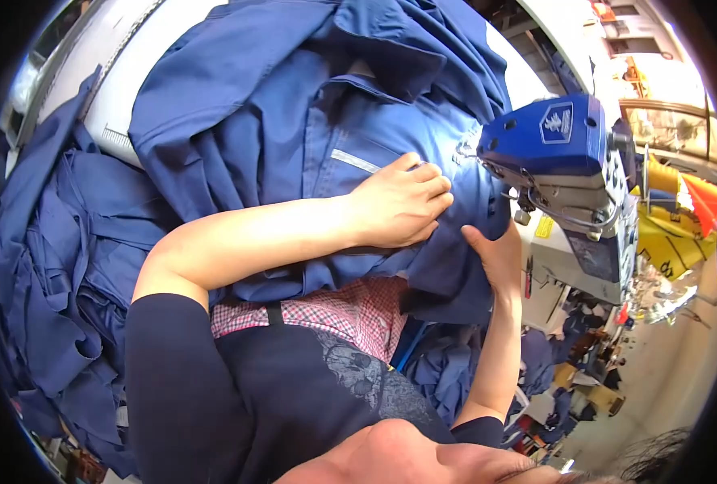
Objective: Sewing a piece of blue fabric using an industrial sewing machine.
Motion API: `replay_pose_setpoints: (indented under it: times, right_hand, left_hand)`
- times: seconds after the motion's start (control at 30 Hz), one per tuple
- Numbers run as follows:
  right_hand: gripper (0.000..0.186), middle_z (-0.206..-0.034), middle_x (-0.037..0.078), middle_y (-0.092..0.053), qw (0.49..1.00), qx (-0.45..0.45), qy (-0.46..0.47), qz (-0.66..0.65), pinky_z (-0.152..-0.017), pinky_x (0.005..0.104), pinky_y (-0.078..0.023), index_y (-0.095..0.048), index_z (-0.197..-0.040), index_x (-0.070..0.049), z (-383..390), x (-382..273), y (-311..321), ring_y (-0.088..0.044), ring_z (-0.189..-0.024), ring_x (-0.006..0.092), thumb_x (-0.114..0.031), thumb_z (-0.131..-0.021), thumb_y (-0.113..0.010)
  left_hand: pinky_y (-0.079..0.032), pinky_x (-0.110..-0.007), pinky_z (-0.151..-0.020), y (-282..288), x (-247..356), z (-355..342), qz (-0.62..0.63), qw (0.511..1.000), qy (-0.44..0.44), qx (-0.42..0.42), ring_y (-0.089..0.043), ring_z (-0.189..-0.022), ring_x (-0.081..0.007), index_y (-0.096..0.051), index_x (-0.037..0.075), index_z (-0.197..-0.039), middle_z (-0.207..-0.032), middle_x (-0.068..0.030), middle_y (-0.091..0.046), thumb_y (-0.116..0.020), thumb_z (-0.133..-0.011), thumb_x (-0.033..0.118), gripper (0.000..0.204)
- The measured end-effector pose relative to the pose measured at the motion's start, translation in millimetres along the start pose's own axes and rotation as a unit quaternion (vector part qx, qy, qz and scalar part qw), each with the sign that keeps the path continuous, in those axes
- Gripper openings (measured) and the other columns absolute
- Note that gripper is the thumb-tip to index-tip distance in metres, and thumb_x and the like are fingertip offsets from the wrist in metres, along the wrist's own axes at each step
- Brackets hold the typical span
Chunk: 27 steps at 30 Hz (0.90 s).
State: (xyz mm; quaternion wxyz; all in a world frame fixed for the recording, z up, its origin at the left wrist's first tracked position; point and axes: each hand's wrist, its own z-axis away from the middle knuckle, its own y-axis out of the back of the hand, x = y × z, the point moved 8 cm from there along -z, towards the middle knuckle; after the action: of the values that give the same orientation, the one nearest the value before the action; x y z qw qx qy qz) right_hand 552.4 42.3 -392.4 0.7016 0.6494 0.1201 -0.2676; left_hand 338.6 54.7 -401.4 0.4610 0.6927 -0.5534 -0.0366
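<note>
A blue work jacket (245,137) with a grey strip (353,160) lies bunched across the sewing table (124,105). On top of it rests my left hand (403,203), its bent fingers pressing and gathering the cloth just left of the needle area. Close to the right edge of the cloth is my right hand (499,252); the thumb lies over the fabric and the other fingers are mostly hidden. Beyond both hands stands the blue head of a sewing machine (540,137), whose lamp lights the jacket brightly. Cloth and glare hide the needle tip.
A heap of blue fabric (60,266) hangs at the left side. More blue cloth (455,371) lies below the table edge near my right forearm. A pink checked cloth (366,310) covers my lap. Yellow and orange material (673,226) stands at the far right.
</note>
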Motion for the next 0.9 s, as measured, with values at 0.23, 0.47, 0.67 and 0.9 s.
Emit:
replay_pose_setpoints:
  times: [0.23,0.47,0.67,0.9]
  right_hand:
    - [0.048,-0.124,0.016,-0.069,0.969,-0.156,-0.107,-0.159,-0.1,0.0386,-0.052,-0.06,-0.132,0.003,7,-20,-25,-0.068,-0.113,0.0255,-0.011,-0.089,-0.072]
    - [0.038,-0.12,0.013,-0.07,0.78,-0.137,-0.31,-0.526,-0.088,0.038,-0.061,-0.06,-0.132,0.0,15,-11,-42,-0.072,-0.101,0.0229,-0.016,-0.099,-0.068]
    - [0.048,-0.117,0.01,-0.071,0.838,-0.269,-0.254,-0.4,-0.087,0.0327,-0.058,-0.062,-0.13,-0.001,14,-34,-41,-0.071,-0.096,0.0177,-0.007,-0.085,-0.078]
    - [0.038,-0.111,0.009,-0.073,0.87,-0.27,-0.188,-0.368,-0.084,0.0308,-0.057,-0.067,-0.122,0.0,8,-17,-44,-0.07,-0.097,0.0151,-0.008,-0.087,-0.077]
  left_hand:
    - [-0.043,-0.038,-0.091,-1,-2,-4,0.058,0.998,0.008,0.03,-0.062,-0.103,-0.0193,-0.071,0.007,-0.105,-0.103,-0.0025,-0.066,-0.071,-0.078,0.016,0.028]
    - [-0.047,-0.042,-0.089,7,-7,-15,0.126,0.99,0.025,0.06,-0.064,-0.1,-0.0262,-0.072,0.006,-0.105,-0.103,-0.0066,-0.067,-0.069,-0.076,0.006,0.029]
    - [-0.047,-0.042,-0.091,17,0,-27,0.142,0.99,0.004,0.022,-0.063,-0.104,-0.0279,-0.073,0.006,-0.109,-0.107,-0.0073,-0.067,-0.071,-0.075,0.005,0.034]
    - [-0.046,-0.045,-0.095,17,15,-30,0.087,0.995,-0.045,-0.013,-0.061,-0.108,-0.0293,-0.072,0.007,-0.115,-0.116,-0.008,-0.066,-0.071,-0.071,0.006,0.044]
